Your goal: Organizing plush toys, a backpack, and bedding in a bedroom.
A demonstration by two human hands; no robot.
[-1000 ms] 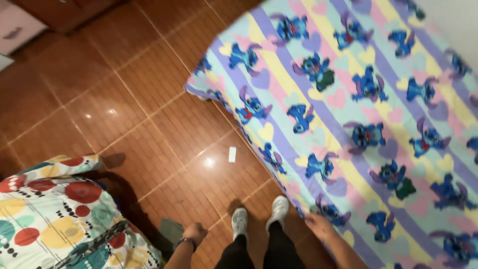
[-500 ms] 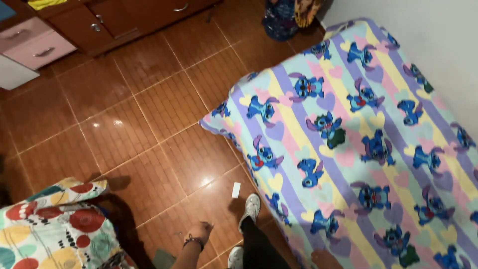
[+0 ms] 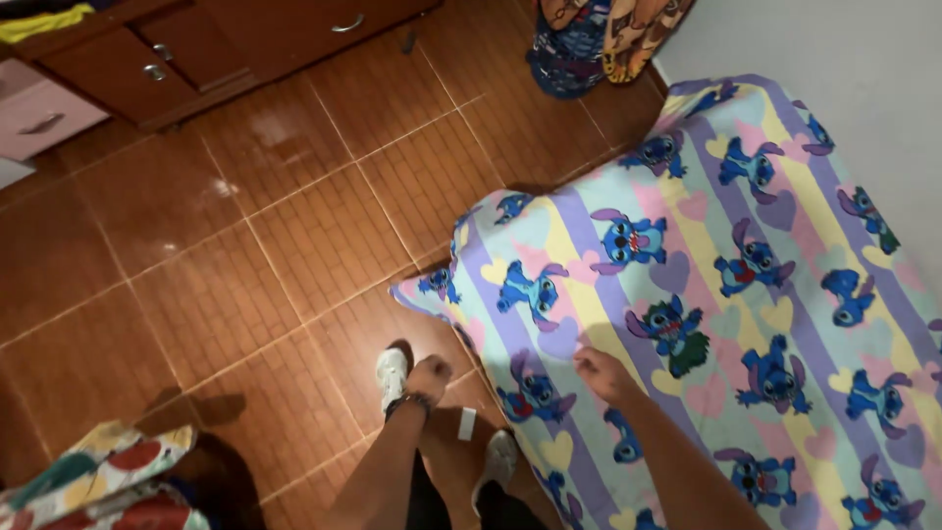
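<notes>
I stand beside a bed covered with a pastel striped sheet (image 3: 746, 255) printed with blue cartoon creatures and hearts. My right hand (image 3: 601, 373) rests on the sheet near its front edge, fingers curled onto the fabric. My left hand (image 3: 428, 379), with a dark bracelet at the wrist, hangs as a loose fist above the floor, close to the bed's corner, holding nothing that I can see. Below it are my feet in white shoes (image 3: 392, 373).
Reddish-brown glossy tiles (image 3: 245, 265) cover the floor. A wooden cabinet (image 3: 196, 49) with drawers stands at the top left. Patterned cloth bundles (image 3: 608, 39) sit by the white wall (image 3: 834, 88). A colourful spotted fabric (image 3: 98, 481) lies at the bottom left. A small white scrap (image 3: 467, 424) lies by my feet.
The view has swung up and along the bed toward its far corner. My right hand has come up onto the sheet, and my left hand has risen beside it.
</notes>
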